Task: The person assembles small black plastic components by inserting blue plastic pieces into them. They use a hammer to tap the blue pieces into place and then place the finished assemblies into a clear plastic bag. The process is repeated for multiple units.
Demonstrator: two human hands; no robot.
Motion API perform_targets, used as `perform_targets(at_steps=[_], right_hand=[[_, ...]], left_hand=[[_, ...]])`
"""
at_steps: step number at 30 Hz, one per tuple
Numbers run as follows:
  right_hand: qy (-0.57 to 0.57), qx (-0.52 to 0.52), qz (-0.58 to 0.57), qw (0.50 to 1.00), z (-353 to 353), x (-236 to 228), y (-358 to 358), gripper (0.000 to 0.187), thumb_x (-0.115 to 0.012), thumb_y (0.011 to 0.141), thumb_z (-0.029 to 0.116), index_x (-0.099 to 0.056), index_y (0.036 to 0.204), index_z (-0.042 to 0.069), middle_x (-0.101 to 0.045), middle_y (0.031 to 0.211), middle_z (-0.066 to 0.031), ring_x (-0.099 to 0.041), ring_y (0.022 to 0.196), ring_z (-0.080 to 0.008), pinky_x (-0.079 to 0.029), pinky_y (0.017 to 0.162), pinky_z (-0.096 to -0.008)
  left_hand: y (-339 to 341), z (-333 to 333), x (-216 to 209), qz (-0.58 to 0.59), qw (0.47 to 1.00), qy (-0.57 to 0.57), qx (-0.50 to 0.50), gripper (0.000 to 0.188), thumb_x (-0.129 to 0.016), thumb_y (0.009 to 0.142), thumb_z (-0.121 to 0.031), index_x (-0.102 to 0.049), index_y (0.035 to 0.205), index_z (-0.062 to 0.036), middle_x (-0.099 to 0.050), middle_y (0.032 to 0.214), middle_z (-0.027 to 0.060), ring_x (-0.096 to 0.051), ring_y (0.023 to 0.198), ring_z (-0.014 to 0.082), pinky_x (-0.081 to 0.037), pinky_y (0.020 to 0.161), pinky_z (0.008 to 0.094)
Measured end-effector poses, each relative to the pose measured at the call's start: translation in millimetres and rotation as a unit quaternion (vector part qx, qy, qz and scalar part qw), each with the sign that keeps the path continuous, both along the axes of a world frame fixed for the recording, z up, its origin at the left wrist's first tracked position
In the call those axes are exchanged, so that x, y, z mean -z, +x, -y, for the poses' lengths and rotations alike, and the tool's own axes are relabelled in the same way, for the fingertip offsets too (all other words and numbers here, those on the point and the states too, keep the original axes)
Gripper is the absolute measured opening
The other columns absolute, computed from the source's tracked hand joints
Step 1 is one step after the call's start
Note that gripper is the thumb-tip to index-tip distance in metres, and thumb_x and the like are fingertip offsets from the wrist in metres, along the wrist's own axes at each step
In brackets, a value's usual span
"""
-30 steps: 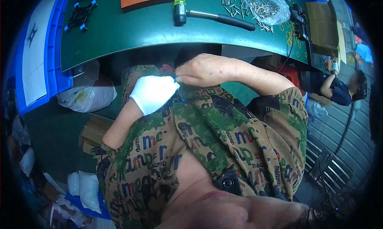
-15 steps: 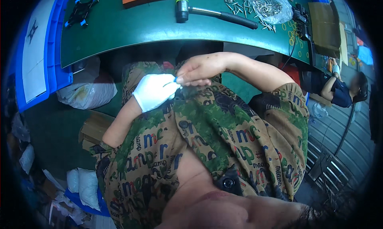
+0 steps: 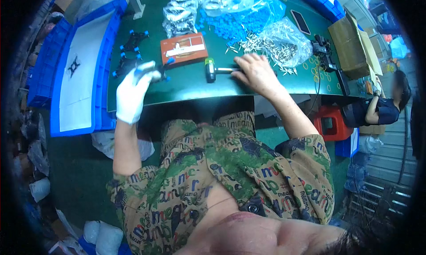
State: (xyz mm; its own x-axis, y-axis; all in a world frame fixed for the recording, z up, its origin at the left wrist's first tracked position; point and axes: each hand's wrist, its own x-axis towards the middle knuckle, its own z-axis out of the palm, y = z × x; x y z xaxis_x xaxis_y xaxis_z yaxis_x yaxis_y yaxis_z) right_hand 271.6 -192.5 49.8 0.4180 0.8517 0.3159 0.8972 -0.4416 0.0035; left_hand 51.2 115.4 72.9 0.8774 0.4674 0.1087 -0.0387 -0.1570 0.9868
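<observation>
My left hand (image 3: 132, 93), in a white glove, is at the table's left part, its fingers closed around a small black frame (image 3: 156, 74) with blue tips. The glove covers part of that frame. Just beyond lie similar black X-shaped frames with blue ends (image 3: 134, 41). My bare right hand (image 3: 258, 75) rests palm down over the black handle of a hammer, fingers curled onto it. The hammer (image 3: 211, 71) lies on the green table (image 3: 186, 84), its black and yellow-green head pointing left, with most of the handle hidden under my hand.
An orange box (image 3: 184, 49) sits behind the hammer. Farther back are blue caps (image 3: 226, 27), metal pins (image 3: 253, 45) and a plastic bag of pins (image 3: 286, 41). Yellow rings (image 3: 316, 73), a phone (image 3: 300, 21) and a cardboard box (image 3: 350, 44) are right; a blue tray (image 3: 101, 68) is left.
My hands have parted from in front of my body and reached forward over the table. The left now holds a black frame near the others; the right has come down on the hammer handle.
</observation>
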Motion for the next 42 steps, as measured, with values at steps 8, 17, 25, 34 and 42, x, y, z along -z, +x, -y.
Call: perform_targets(at_steps=[8, 17, 25, 34, 42], right_hand=[[0.006, -0.044, -0.067, 0.997, -3.8, 18.8, 7.3, 0.028, -0.067, 0.096, 0.033, -0.071, 0.109, 0.009, -0.061, 0.099, -0.0098, -0.059, 0.100, -0.0298, -0.046, 0.086, -0.0432], [0.246, 0.002, -0.456, 0.855, -23.7, -39.5, -12.6, 0.025, -0.062, 0.103, 0.026, -0.061, 0.113, 0.003, -0.062, 0.084, -0.0090, -0.060, 0.063, -0.0172, -0.049, 0.062, -0.0351], [0.329, -0.120, -0.248, 0.903, -73.9, -82.1, -3.5, 0.030, -0.056, 0.106, 0.025, -0.059, 0.126, 0.003, -0.068, 0.099, -0.0219, -0.067, 0.091, -0.0389, -0.053, 0.081, -0.0440], [0.217, -0.064, -0.268, 0.936, -70.8, -76.1, 5.8, 0.037, -0.051, 0.107, 0.034, -0.058, 0.131, 0.006, -0.070, 0.099, -0.0248, -0.068, 0.095, -0.0453, -0.053, 0.080, -0.0508], [0.229, -0.042, -0.326, 0.916, -38.1, -52.2, -7.3, 0.032, -0.054, 0.107, 0.029, -0.059, 0.128, 0.006, -0.066, 0.092, -0.0183, -0.067, 0.087, -0.0365, -0.051, 0.078, -0.0424]], left_hand=[[100.9, -19.9, 13.4, -0.002, 0.996, 0.046, 0.073, 0.028, -0.058, 0.102, -0.012, -0.066, 0.125, 0.0036, -0.073, 0.104, 0.0088, -0.069, 0.096, 0.0151, -0.054, 0.092, 0.0296], [122.6, -21.3, 16.3, -0.055, 0.959, 0.267, 0.079, 0.030, -0.058, 0.099, -0.028, -0.069, 0.115, -0.0049, -0.072, 0.101, 0.0167, -0.068, 0.093, 0.0326, -0.052, 0.087, 0.0393], [123.4, -29.4, 18.1, -0.054, 0.953, 0.281, 0.097, 0.026, -0.056, 0.101, -0.017, -0.068, 0.119, -0.0024, -0.072, 0.096, 0.0076, -0.067, 0.086, 0.0146, -0.054, 0.084, 0.0301], [121.9, -20.8, 9.6, -0.080, 0.976, 0.165, 0.114, 0.029, -0.065, 0.096, -0.019, -0.068, 0.118, -0.0020, -0.073, 0.104, 0.0110, -0.070, 0.098, 0.0204, -0.054, 0.088, 0.0347], [120.5, -63.0, -2.9, -0.104, 0.970, 0.192, 0.110, 0.033, -0.077, 0.086, -0.010, -0.065, 0.115, -0.0028, -0.067, 0.110, 0.0079, -0.069, 0.092, 0.0156, -0.057, 0.081, 0.0300]])
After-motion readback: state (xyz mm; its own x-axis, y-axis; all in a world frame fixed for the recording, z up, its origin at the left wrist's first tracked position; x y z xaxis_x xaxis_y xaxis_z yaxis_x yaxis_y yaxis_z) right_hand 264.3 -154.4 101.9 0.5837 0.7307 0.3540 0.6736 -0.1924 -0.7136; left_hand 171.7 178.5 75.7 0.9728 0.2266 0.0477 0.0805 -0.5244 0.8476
